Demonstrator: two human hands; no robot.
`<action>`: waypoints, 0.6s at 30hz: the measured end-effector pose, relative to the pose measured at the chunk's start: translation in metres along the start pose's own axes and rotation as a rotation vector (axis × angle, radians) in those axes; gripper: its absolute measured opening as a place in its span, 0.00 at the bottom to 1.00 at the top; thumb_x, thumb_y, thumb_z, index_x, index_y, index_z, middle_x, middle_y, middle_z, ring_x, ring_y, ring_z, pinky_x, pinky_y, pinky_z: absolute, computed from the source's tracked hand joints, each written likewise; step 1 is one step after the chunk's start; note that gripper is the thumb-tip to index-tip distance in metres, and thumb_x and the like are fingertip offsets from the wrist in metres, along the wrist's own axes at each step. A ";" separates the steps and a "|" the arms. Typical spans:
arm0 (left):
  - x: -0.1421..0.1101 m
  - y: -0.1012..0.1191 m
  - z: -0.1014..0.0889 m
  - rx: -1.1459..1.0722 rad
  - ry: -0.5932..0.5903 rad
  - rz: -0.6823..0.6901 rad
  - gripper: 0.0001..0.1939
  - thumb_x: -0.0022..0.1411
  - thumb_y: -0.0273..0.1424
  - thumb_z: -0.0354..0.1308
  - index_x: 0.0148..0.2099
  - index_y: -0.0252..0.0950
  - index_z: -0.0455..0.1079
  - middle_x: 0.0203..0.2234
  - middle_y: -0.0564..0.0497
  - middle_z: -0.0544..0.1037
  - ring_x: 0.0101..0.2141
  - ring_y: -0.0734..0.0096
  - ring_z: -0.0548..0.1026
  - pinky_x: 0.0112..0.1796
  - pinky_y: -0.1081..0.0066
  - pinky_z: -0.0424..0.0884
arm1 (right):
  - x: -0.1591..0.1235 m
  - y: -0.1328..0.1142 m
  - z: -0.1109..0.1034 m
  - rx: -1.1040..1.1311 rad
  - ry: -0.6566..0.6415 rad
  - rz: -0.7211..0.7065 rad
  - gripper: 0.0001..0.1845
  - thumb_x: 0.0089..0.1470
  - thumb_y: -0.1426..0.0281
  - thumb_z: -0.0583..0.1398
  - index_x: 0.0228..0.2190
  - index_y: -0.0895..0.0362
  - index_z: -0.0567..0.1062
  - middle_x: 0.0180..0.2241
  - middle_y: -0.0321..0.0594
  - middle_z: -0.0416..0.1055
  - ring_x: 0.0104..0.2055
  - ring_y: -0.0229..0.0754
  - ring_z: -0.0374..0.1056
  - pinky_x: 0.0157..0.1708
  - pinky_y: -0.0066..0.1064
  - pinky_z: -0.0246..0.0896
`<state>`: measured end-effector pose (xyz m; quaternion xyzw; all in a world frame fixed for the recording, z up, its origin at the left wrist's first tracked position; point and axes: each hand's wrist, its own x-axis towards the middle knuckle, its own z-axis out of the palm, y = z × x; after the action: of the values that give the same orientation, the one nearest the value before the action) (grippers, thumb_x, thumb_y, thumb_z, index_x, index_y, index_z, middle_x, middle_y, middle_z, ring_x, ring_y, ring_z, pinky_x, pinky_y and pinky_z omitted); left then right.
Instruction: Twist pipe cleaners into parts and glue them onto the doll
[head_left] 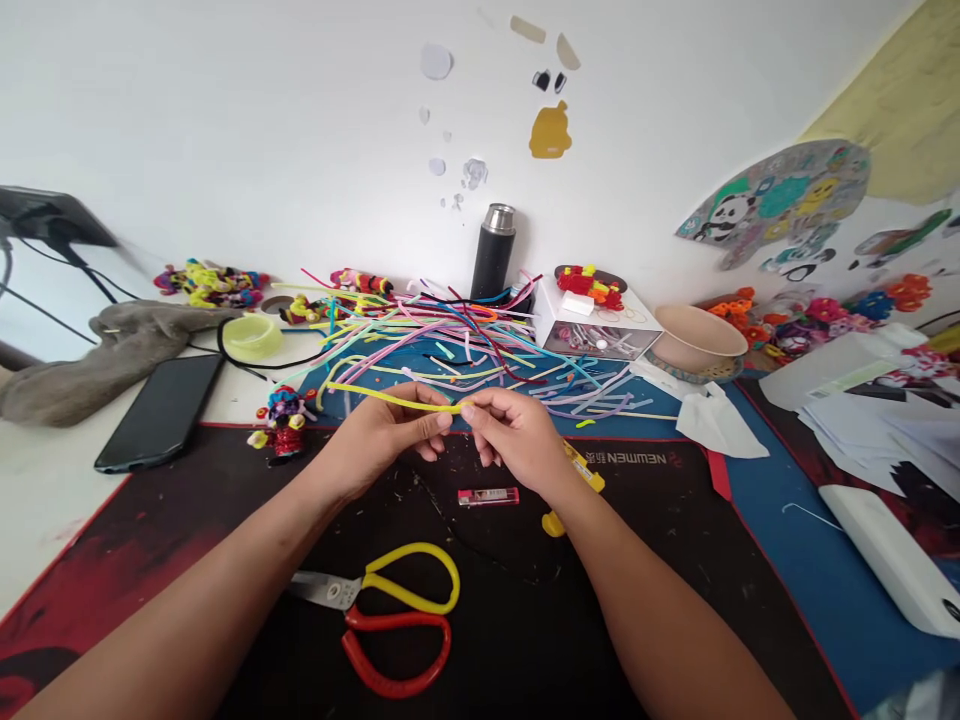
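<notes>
Right hand (514, 432) pinches yellow stem (361, 392); left hand (379, 432) seemingly too; scissors (348, 592), pink lighter (487, 497) nearby.

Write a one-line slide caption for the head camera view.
The right hand pinches a yellow strip stretching across the left hand; scissors lie on the dark mat.

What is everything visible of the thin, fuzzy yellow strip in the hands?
The thin yellow strip looks fuzzy, like a pipe cleaner. It curves slightly and is held above the dark mat, its free end pointing left. It runs across the left hand, whose grip is unclear, to the right hand, where thumb and index finger pinch it. Its other end seems hidden there.
</notes>
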<state>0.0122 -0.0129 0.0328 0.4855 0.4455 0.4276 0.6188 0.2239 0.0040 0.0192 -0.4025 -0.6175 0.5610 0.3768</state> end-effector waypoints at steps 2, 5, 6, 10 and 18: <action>0.000 -0.001 0.001 0.029 0.011 0.014 0.25 0.50 0.47 0.82 0.38 0.34 0.78 0.28 0.52 0.80 0.27 0.69 0.78 0.28 0.72 0.75 | 0.000 0.001 0.001 -0.009 -0.008 0.001 0.19 0.65 0.53 0.66 0.42 0.57 0.81 0.22 0.29 0.70 0.19 0.33 0.65 0.19 0.25 0.58; 0.001 -0.003 0.002 0.029 0.029 0.021 0.22 0.50 0.45 0.81 0.35 0.34 0.78 0.28 0.51 0.79 0.26 0.69 0.78 0.27 0.72 0.74 | 0.000 0.003 0.003 -0.004 -0.004 0.001 0.17 0.64 0.54 0.66 0.42 0.56 0.81 0.23 0.29 0.71 0.19 0.33 0.66 0.19 0.25 0.59; 0.001 -0.003 0.002 0.018 0.035 0.024 0.22 0.51 0.44 0.81 0.35 0.34 0.78 0.28 0.52 0.79 0.26 0.70 0.78 0.26 0.73 0.74 | 0.000 0.003 0.004 0.003 0.000 -0.002 0.17 0.64 0.55 0.66 0.42 0.56 0.81 0.23 0.29 0.71 0.19 0.33 0.66 0.19 0.25 0.59; 0.001 -0.004 0.005 -0.014 0.066 0.048 0.20 0.52 0.43 0.80 0.36 0.36 0.77 0.26 0.53 0.78 0.26 0.70 0.76 0.26 0.73 0.73 | 0.001 0.003 0.006 0.021 0.005 -0.003 0.17 0.65 0.55 0.66 0.43 0.55 0.81 0.23 0.29 0.71 0.19 0.33 0.66 0.18 0.25 0.59; 0.000 -0.006 0.007 -0.011 0.067 0.024 0.19 0.51 0.41 0.80 0.35 0.36 0.78 0.25 0.53 0.78 0.25 0.70 0.76 0.26 0.73 0.73 | 0.001 0.006 0.008 -0.015 0.050 -0.001 0.18 0.65 0.54 0.65 0.43 0.56 0.81 0.22 0.29 0.71 0.18 0.34 0.66 0.19 0.25 0.59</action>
<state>0.0197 -0.0156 0.0274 0.4729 0.4577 0.4533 0.6012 0.2164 0.0023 0.0129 -0.4189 -0.6122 0.5459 0.3895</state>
